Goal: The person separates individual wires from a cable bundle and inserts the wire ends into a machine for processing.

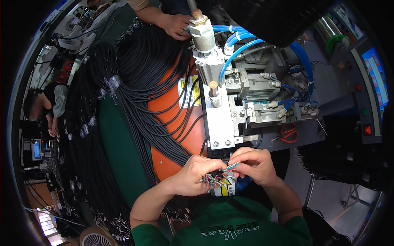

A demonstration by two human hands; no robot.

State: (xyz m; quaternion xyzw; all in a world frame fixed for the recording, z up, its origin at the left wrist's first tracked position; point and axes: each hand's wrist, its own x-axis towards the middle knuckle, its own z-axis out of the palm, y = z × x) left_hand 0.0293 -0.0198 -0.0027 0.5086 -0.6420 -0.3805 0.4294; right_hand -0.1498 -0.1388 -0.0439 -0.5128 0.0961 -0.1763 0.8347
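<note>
My left hand [196, 174] is closed around a bundle of black cables, whose stripped ends [211, 181] fan out in red, green and white wires below the fingers. Thumb and fingers of my right hand [257, 166] pinch the thin coloured wires [232, 166] of one cable end, just beside the left fingertips. Both hands are in front of a silver pneumatic machine [221, 123], close to its near edge. Under the wires shows a round container or part with a yellow and white label [229, 188], partly covered by the left hand.
Long black cables [143, 53] drape over an orange panel [164, 139] and a green surface [119, 139] to the left. Blue air hoses [301, 61] run behind the machine. Red-handled scissors [289, 133] lie right of it. Another person's hand [177, 26] rests at the far side.
</note>
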